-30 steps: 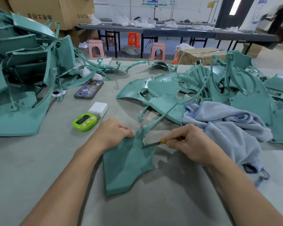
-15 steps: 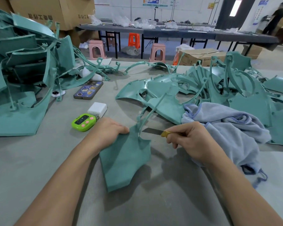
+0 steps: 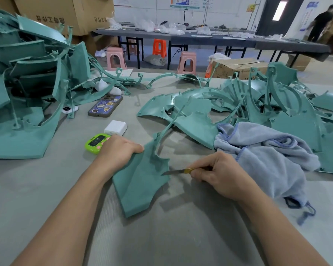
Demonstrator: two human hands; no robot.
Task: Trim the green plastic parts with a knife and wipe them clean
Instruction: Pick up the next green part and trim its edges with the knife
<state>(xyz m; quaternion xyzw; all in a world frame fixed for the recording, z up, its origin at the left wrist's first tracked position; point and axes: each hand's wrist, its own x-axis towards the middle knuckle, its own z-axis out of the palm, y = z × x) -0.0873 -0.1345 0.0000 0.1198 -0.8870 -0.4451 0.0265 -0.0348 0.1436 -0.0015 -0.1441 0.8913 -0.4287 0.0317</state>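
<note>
Your left hand (image 3: 119, 152) grips the part (image 3: 140, 181) by its upper edge, steadying it on the surface (image 3: 181, 237). Your right hand (image 3: 219, 173) pinches the knife (image 3: 176, 171), blade meeting the part's right edge to trim it.

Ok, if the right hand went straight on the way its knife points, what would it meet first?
The green part held by the left hand. The knife in the right hand points left, its tip at that part's right edge; whether it touches is hard to tell.
</note>
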